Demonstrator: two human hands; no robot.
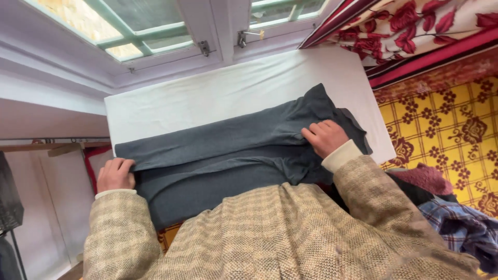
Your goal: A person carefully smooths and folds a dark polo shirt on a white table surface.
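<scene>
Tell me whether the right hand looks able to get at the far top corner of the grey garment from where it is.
Probably yes. The right hand already rests on the grey garment, and the garment's far corner lies just beyond its fingers on the white padded board, with nothing lying between them.

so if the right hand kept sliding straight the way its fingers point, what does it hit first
The right hand lies on the dark grey garment, fingers pointing left along it. Going on, it would probably just cross more of that cloth towards the left hand gripping its far edge.
</scene>
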